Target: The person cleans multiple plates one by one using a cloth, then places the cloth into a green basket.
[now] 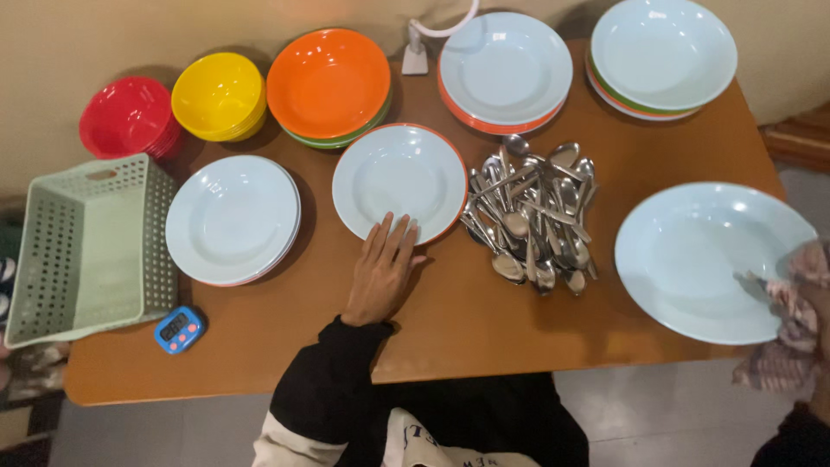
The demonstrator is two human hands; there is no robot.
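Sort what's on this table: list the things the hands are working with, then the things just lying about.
In hand: left hand on the orange-rimmed plate; right hand with cloth on the big plate.

Lying about: spoons, basket, timer, red bowls, yellow bowls.

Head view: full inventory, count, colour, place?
table: 1, brown wood, under everything
basket: 1, pale green, perforated, far left
timer: 1, blue, beside basket
red bowls: stack, back left
yellow bowls: stack, beside red
orange plate: 1, atop green one, back
pale blue plates: singles and stacks, across table
spoons: pile, steel, centre right
cloth: 1, patterned, right edge
left hand: flat, fingertips on centre plate
right hand: mostly hidden by cloth, at right plate
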